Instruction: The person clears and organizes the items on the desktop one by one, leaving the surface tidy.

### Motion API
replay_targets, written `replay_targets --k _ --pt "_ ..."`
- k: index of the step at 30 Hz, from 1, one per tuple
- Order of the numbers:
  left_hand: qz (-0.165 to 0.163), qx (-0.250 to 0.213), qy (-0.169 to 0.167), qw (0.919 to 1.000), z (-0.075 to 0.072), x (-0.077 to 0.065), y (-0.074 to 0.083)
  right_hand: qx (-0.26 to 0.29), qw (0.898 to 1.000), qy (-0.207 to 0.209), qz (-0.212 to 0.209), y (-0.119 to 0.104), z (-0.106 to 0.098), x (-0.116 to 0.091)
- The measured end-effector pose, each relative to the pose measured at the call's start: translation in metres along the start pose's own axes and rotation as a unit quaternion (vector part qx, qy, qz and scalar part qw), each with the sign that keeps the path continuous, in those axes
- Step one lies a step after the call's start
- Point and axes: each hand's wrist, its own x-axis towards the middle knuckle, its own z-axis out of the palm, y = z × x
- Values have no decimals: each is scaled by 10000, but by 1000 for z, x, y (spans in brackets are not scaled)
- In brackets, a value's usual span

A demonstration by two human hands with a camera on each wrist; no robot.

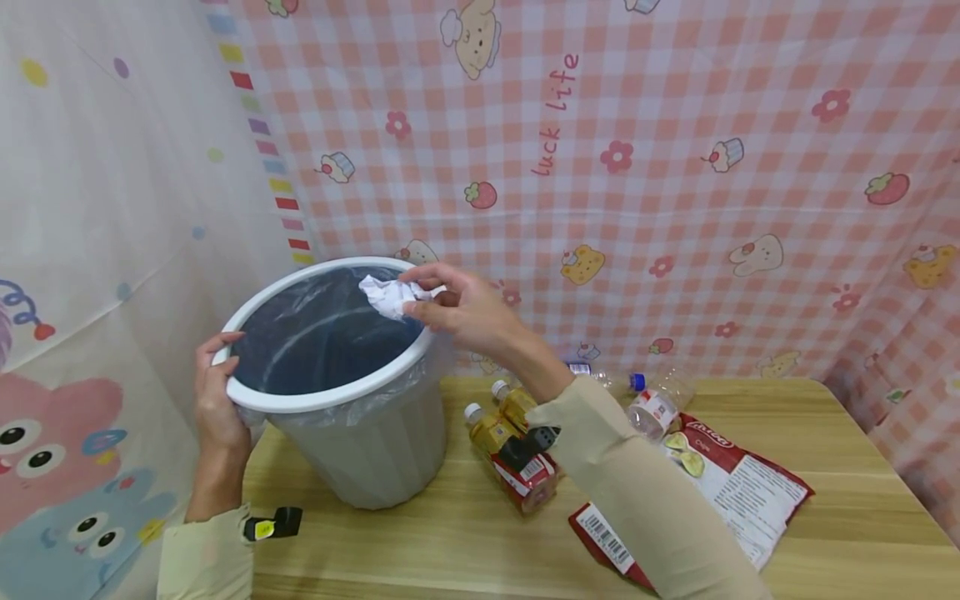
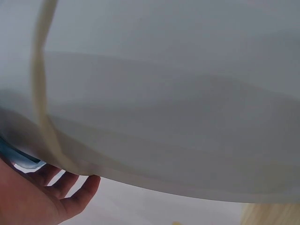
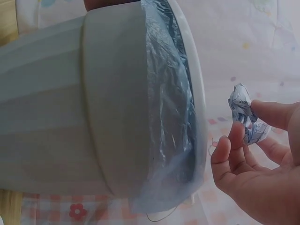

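A grey trash can (image 1: 367, 450) with a white rim (image 1: 330, 402) and a clear plastic liner stands tilted towards the left on the table. My left hand (image 1: 221, 408) grips the rim at its left side, fingertips over the edge; the left wrist view shows its fingers (image 2: 79, 197) against the can's wall. Above the opening's right side, my right hand (image 1: 472, 312) pinches a crumpled piece of paper (image 1: 392, 297) between thumb and fingers. Print shows on that paper (image 3: 243, 105) in the right wrist view. The can's bottom inside is too dark to make out.
Right of the can lie two bottles of yellow drink (image 1: 491, 433), partly behind my right forearm. Clear plastic bottles (image 1: 660, 404) lie farther back. A red and white chip bag (image 1: 757, 500) is at the right, partly under the sleeve. Printed cloth (image 1: 675, 208) hangs behind the wooden table (image 1: 862, 517).
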Motion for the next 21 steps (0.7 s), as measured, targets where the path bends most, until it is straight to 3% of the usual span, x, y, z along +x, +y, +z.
replay_targets --k 11,21 --pt "-20 38 -31 10000 0 0 0 104 9998 -105 -101 1 13 9" --pt "-67 189 -69 9998 -1 -1 -1 -310 9993 -31 -210 8 21 12"
